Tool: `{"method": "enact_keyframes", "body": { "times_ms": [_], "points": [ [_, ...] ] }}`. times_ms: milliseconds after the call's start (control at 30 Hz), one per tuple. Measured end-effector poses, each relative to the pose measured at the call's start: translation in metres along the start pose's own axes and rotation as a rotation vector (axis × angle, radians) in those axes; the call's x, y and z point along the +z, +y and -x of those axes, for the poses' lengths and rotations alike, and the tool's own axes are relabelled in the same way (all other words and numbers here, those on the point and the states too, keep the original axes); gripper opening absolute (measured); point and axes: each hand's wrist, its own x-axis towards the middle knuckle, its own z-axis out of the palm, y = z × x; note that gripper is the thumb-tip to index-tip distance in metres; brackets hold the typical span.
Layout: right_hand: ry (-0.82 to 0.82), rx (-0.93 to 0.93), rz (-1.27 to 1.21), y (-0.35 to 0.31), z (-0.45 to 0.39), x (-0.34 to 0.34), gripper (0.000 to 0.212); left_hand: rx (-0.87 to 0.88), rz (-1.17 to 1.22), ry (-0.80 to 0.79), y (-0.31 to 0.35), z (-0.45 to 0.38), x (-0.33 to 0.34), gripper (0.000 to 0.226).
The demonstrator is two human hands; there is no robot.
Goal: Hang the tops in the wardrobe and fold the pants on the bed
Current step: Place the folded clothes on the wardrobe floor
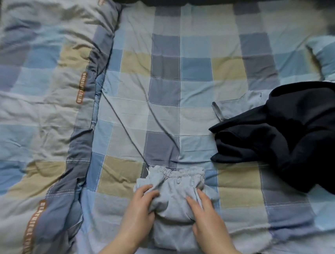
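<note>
grey cotton pants [176, 203] lie partly folded near the front edge of the checked bed sheet [177, 68], their gathered elastic waistband turned toward the far side of the bed. the left hand [138, 209] sits on the left part of the bundle, its fingers curled into the cloth and bunching a fold of it just below the waistband. the right hand [206, 213] lies on the right part, fingers fairly straight and pressing down flat, with the cloth under the palm rather than pinched. a black garment [298, 134] is heaped to the right, well apart from both hands, overlapping a pale grey top [236, 105]. a rolled duvet [36, 88] in the same check lies along the left.
</note>
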Motion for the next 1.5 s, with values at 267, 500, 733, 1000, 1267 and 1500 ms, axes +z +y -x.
{"method": "enact_keyframes", "body": {
  "times_ms": [267,500,733,1000,1267,1500],
  "points": [
    [0.122,0.004,0.074,-0.027,0.116,-0.064,0.070,0.142,0.019,-0.036,0.081,0.069,-0.052,0.045],
    [0.379,0.173,0.033,-0.065,0.203,-0.078,0.065,0.462,-0.081,-0.130,0.130,0.093,-0.102,0.043],
    [0.655,0.378,-0.125,-0.098,0.314,-0.056,0.059,0.792,-0.172,-0.247,0.179,0.157,-0.135,0.038],
    [0.892,0.663,-0.296,-0.099,0.473,0.024,0.057,1.117,-0.174,-0.529,0.217,0.276,-0.083,0.037],
    [1.078,1.065,-0.506,-0.123,0.662,0.187,0.055,1.393,-0.219,-0.952,0.197,0.476,0.008,0.037],
    [1.185,1.384,-0.688,-0.176,0.805,0.346,0.053,1.642,-0.318,-1.237,0.139,0.678,0.060,0.033]
  ]
}}
